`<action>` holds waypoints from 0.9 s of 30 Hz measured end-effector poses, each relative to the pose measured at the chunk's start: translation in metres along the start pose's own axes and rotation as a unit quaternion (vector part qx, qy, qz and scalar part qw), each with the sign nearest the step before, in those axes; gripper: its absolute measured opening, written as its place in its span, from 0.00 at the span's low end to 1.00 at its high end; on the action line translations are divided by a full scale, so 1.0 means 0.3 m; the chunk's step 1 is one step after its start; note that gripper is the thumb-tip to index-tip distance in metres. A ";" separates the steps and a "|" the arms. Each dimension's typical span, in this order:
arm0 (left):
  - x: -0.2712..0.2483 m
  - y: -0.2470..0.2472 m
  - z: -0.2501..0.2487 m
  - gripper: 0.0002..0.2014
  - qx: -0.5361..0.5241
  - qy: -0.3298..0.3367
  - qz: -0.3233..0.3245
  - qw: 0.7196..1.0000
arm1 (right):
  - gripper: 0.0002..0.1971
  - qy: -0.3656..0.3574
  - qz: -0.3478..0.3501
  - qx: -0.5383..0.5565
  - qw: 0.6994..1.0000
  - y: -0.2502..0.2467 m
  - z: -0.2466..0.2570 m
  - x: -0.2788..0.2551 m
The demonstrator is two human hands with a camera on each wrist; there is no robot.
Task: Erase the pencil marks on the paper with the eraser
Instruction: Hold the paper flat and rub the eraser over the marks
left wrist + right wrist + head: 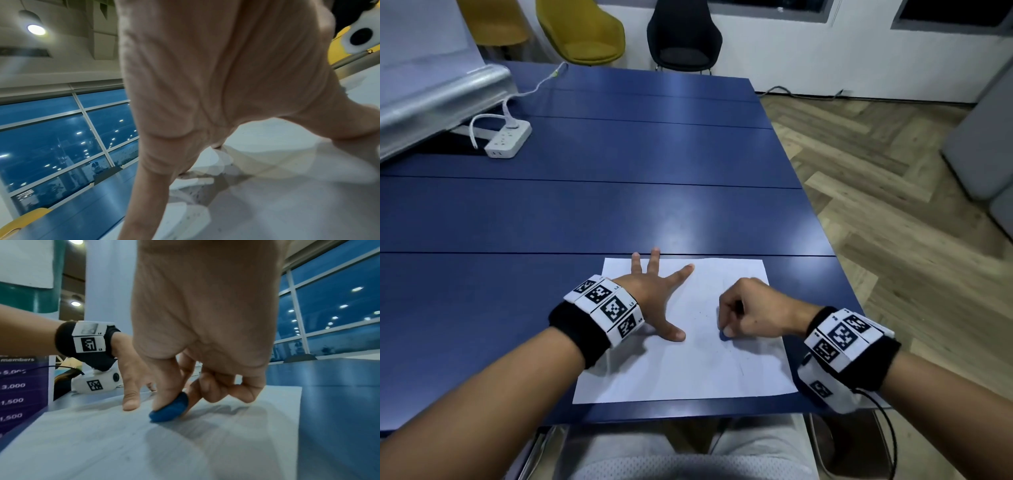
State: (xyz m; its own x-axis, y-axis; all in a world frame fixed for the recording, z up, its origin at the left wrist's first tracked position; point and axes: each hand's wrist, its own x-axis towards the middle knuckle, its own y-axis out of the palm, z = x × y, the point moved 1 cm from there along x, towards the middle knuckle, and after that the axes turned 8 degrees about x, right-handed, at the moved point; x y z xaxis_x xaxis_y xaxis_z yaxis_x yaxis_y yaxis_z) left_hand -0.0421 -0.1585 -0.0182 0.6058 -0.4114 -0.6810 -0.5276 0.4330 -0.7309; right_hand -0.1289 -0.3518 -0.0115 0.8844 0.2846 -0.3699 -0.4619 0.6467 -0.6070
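Note:
A white sheet of paper [688,370] lies near the front edge of the blue table [585,212]. Faint pencil marks [702,313] and grey smudges show near its middle. My left hand [661,291] lies flat on the sheet's left part with its fingers spread, pressing it down. My right hand [743,315] pinches a small blue eraser [723,335] between thumb and forefinger, with the eraser's tip on the paper. In the right wrist view the eraser [170,408] touches the paper [144,451] just right of the left thumb [131,395]. The left wrist view shows the left palm [205,81] over the paper [287,194].
A white power strip [508,140] with a cable sits at the table's back left, next to a grey board stand [438,99]. Yellow and black chairs [681,37] stand beyond the table. The table's right edge [822,219] drops off to a wooden floor.

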 end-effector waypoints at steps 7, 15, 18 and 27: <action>-0.004 -0.003 -0.001 0.65 -0.006 0.002 0.001 1.000 | 0.03 0.012 0.078 0.019 0.997 0.044 0.000 -0.088; -0.006 0.001 -0.002 0.65 -0.003 -0.001 -0.001 1.000 | 0.04 0.006 0.014 0.033 0.999 0.025 0.006 -0.035; -0.014 -0.002 -0.009 0.64 -0.007 0.000 -0.010 1.000 | 0.04 0.005 0.054 0.001 0.999 0.018 0.016 -0.026; -0.006 0.005 -0.001 0.65 -0.006 -0.009 -0.011 1.000 | 0.02 0.009 -0.132 0.048 0.990 -0.098 0.001 0.179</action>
State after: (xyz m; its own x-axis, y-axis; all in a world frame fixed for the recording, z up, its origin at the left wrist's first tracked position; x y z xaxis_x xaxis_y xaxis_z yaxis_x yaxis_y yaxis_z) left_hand -0.0440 -0.1575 -0.0181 0.6275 -0.4064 -0.6642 -0.5207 0.4152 -0.7459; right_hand -0.0677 -0.3553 -0.0132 0.9717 0.0840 -0.2206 -0.2054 0.7617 -0.6146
